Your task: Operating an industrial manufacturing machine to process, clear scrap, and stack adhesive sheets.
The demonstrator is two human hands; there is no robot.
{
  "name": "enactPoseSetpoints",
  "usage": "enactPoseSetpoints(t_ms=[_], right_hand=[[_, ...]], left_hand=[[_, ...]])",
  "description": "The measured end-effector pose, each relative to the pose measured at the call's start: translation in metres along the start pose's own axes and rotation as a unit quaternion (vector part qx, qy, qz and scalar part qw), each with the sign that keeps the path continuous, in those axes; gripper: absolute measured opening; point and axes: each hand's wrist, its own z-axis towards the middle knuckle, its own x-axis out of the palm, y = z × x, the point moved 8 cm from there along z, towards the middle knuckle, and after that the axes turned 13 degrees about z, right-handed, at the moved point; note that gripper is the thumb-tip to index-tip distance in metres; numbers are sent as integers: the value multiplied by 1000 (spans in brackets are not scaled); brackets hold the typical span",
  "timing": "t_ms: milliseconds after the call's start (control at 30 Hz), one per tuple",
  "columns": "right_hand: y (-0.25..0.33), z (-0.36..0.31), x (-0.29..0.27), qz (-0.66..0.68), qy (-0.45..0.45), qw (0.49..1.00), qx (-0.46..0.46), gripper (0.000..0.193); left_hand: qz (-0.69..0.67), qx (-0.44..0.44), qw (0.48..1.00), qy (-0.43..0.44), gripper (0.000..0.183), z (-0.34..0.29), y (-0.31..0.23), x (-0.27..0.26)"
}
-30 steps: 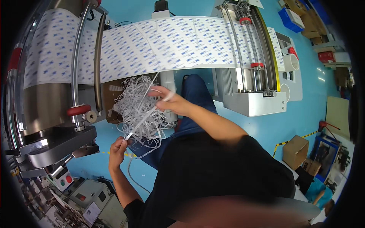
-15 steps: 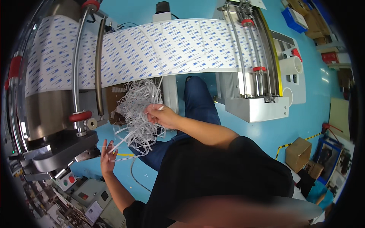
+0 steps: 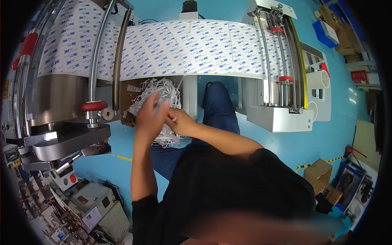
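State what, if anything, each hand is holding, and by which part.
It cannot be told: the left hand is blurred, and the right hand has curled fingers hiding any hold. Behind them shows a heap of white strips.

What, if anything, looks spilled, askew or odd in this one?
The tangled white strips stand out: their loose heap appears to overflow the near side of the cardboard box. The printed sheet also shows thin lines across it; whether creases or seams, I cannot tell.

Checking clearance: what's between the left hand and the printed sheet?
In the head view, tangled white strips show between the left hand and the printed sheet.
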Motion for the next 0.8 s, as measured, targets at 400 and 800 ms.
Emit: enactPoseSetpoints(t_ms=[400,800], right_hand=[[40,-3,28,-231,40,957,-169,35],[-60,48,65,540,174,821,60,71]], left_hand=[[-325,-76,943,10,26,32,32,-2],[-440,-191,851,-215,27,-54,252,-49]])
